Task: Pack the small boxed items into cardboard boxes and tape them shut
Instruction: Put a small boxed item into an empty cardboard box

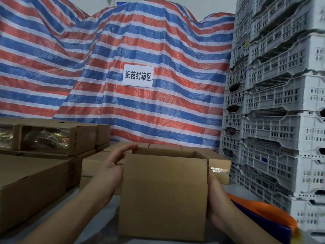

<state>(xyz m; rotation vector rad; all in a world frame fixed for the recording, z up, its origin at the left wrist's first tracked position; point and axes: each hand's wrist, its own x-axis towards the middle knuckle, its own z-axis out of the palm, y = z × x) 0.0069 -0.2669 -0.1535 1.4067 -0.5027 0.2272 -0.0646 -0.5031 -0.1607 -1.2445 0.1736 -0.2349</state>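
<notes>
While the packing looks barely begun for this one, a person stands at a grey surface holding an open cardboard box upright between both hands. Its top is open, with no tape visible on it, and from this angle I cannot see whether anything lies inside. My guess is that it has only just been squared up, so filling it, folding the flaps and taping all remain.

The left hand lies against the box's left wall, fingers fairly straight and reaching up to the top rim, pressing rather than curling round it. The right hand is against the right wall; only its edge shows behind the box corner, so I cannot tell how its fingers lie.

The box stands in the middle foreground, directly in front of the person. To the left are stacked brown cartons, and above them a windowed carton showing wrapped goods. More closed cartons sit just behind the open box. An orange and blue object lies near the right forearm; it is too blurred to name. Grey plastic crates tower on the right, and a red, white and blue striped tarpaulin with a paper sign hangs behind.
</notes>
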